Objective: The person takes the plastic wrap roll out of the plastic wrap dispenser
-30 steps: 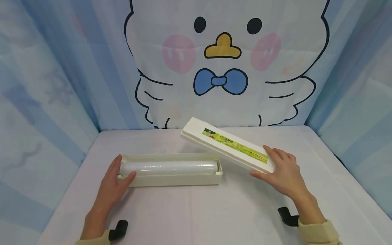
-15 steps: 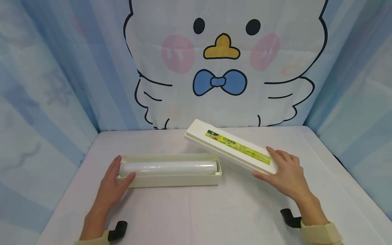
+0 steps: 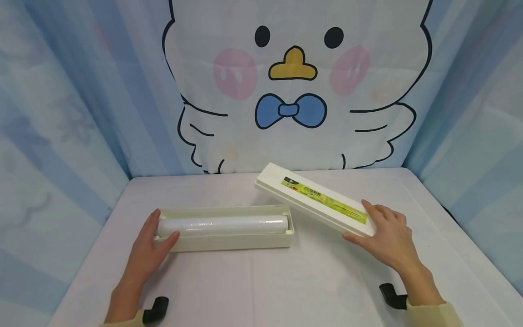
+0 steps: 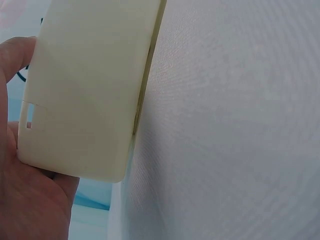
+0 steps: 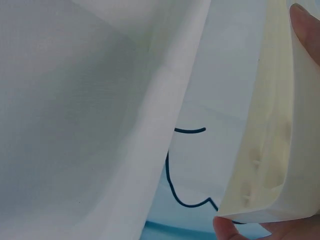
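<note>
A long off-white box [image 3: 233,243] lies on the table, holding a clear roll of plastic wrap [image 3: 229,223]. My left hand [image 3: 140,256] grips its left end, thumb at the front wall and fingers over the far side. In the left wrist view the plain wall of the box [image 4: 90,90] shows a small notch. To the right, my right hand [image 3: 392,238] holds the box's white lid [image 3: 304,199] by its right end. The lid is raised and slanted, its yellow-green label [image 3: 324,200] facing up. Its hollow underside [image 5: 267,110] shows in the right wrist view.
A white cloth covers the table [image 3: 253,290]. Behind it hangs a curtain [image 3: 290,145] with a cartoon face and blue bow, and blue patterned curtains close both sides. Black curved pieces stick out from the left cuff [image 3: 130,320] and right cuff [image 3: 433,314].
The right hand has moved the lid a little to the right and down in the view. The left hand keeps its grip on the box, which stays in nearly the same place.
</note>
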Tool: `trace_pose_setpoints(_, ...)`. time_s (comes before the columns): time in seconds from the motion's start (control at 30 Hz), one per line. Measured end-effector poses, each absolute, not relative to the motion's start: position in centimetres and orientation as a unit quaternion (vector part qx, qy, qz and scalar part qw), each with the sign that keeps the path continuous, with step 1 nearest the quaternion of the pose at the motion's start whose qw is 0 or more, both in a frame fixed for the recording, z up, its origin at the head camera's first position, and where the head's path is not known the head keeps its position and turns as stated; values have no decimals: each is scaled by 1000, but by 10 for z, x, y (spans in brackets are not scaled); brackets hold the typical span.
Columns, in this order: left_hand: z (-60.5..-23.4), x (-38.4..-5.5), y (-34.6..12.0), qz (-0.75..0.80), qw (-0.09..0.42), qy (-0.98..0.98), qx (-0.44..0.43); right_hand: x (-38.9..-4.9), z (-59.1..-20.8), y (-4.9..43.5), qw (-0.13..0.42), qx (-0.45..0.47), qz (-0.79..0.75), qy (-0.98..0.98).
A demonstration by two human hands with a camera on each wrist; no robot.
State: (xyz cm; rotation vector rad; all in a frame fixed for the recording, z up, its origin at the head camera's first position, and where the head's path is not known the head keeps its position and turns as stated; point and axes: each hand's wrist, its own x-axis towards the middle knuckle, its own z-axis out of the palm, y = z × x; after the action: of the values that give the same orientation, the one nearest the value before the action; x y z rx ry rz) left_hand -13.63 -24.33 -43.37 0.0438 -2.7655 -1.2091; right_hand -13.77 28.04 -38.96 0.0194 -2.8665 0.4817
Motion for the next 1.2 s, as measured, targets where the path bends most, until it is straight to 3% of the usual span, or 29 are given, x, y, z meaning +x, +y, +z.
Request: trace_pose_setpoints(1.2,-434,-136,-244,-400,60,-914,16,-125,-408,317,96,-63,137,-984)
